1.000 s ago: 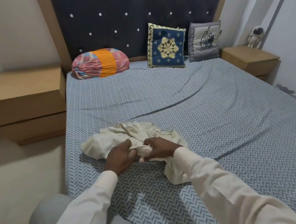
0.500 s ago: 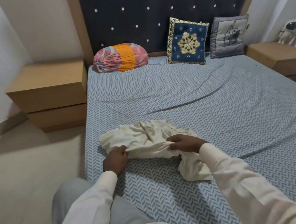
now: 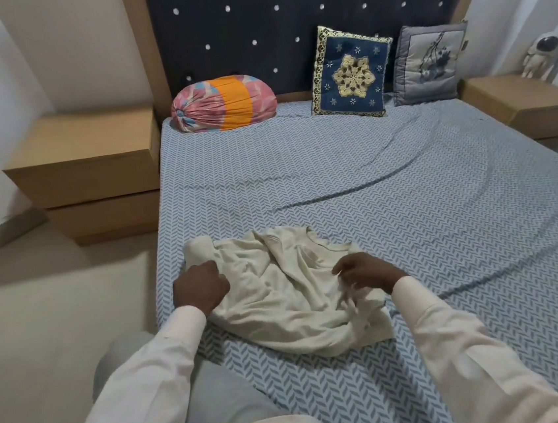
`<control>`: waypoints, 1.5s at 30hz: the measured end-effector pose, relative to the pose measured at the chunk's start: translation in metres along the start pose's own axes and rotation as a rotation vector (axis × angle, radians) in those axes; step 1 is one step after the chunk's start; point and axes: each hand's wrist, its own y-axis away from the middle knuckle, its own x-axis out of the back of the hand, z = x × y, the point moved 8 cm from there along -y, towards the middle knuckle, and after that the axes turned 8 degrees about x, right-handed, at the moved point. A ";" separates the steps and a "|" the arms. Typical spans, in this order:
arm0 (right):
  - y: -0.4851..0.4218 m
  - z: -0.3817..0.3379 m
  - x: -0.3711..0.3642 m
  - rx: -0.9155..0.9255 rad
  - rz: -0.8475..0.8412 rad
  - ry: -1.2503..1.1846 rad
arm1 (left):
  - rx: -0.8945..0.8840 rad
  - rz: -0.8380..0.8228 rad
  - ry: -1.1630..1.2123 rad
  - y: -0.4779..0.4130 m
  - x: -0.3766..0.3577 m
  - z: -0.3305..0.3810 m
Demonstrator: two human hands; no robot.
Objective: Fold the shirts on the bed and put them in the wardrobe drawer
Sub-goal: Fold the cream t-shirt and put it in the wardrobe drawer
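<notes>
A crumpled cream shirt (image 3: 286, 290) lies on the near left part of the bed (image 3: 353, 176), which has a blue herringbone sheet. My left hand (image 3: 199, 288) is fisted at the shirt's left edge and grips its cloth. My right hand (image 3: 363, 273) hovers over the shirt's right side, fingers spread and blurred, with nothing clearly held. No wardrobe or drawer is in view.
A wooden bedside table (image 3: 90, 169) stands to the left of the bed, another one (image 3: 521, 106) to the right with a small astronaut figure (image 3: 542, 56). A striped bolster (image 3: 223, 103) and two cushions (image 3: 351, 73) lean at the headboard. Bare floor (image 3: 51, 321) lies on the left.
My hands, together at the shirt's middle before, have moved apart and spread the cloth wider. My right hand has let go of the fabric. The camera has shifted left.
</notes>
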 end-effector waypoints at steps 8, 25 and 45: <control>0.000 0.069 0.031 -0.303 0.432 0.171 | -0.581 -0.262 0.075 0.038 -0.063 0.073; 0.011 0.049 0.065 -0.182 0.281 -0.647 | -0.298 0.116 0.280 0.007 -0.006 0.040; 0.056 -0.138 0.134 0.627 0.362 -1.411 | -0.171 -0.618 1.098 -0.029 0.070 0.057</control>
